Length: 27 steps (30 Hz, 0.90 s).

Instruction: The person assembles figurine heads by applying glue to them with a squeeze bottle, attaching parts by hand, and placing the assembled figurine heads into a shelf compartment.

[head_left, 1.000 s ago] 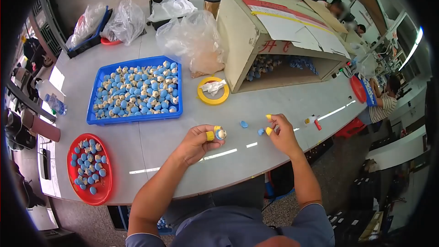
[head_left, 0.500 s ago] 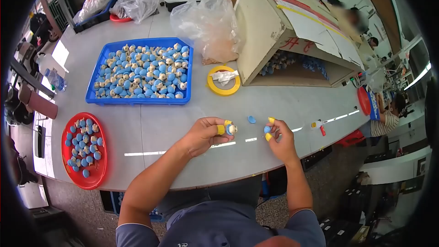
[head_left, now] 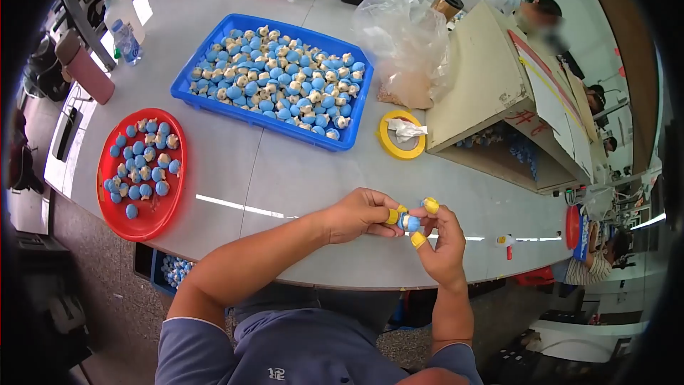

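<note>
My left hand, with yellow wraps on thumb and finger, pinches a small blue and cream figure over the grey table. Touching the same figure from the right is my right hand, its yellow-wrapped fingertips close around it. A bit of blue shows by its upper fingertip, too small to name. Behind the hands lies a yellow ring with white tissue on it. Many blue and cream figures fill a blue tray.
A red plate with several figures lies at the left. Behind are a pink bottle, plastic bags and a beige box. A small glue bottle lies at the right. A co-worker sits at far right.
The hands have come together at the figure; my right hand was apart, with a blue piece at its fingertips. The view has turned, moving the tray and box rightward.
</note>
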### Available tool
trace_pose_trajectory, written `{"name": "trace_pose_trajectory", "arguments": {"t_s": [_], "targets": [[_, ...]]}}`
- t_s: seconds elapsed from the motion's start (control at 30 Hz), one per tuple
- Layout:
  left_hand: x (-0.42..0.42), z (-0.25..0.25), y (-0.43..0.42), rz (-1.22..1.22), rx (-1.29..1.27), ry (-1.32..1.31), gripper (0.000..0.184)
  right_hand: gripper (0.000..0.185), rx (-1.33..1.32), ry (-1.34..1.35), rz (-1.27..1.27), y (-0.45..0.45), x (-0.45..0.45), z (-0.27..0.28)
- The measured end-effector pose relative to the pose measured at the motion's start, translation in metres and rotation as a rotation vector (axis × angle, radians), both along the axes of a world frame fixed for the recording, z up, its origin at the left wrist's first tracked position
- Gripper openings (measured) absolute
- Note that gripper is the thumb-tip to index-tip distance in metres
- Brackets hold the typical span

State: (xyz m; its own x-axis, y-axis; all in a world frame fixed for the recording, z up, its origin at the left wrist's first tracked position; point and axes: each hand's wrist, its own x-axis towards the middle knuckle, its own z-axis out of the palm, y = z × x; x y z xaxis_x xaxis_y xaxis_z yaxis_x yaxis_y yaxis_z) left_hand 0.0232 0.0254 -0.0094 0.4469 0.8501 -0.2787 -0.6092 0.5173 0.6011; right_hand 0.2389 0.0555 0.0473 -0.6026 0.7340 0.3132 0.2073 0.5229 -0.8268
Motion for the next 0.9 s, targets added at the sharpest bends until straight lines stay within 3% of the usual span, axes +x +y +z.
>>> {"name": "trace_pose_trajectory", "arguments": {"t_s": [0.9], "targets": [[0.0024, -0.0024, -0.0005, 0.017, 0.051, -0.004, 0.026, 0.055, 0.071, -0.125, -0.071, -0.0006, -0.0045, -0.0066]]}}
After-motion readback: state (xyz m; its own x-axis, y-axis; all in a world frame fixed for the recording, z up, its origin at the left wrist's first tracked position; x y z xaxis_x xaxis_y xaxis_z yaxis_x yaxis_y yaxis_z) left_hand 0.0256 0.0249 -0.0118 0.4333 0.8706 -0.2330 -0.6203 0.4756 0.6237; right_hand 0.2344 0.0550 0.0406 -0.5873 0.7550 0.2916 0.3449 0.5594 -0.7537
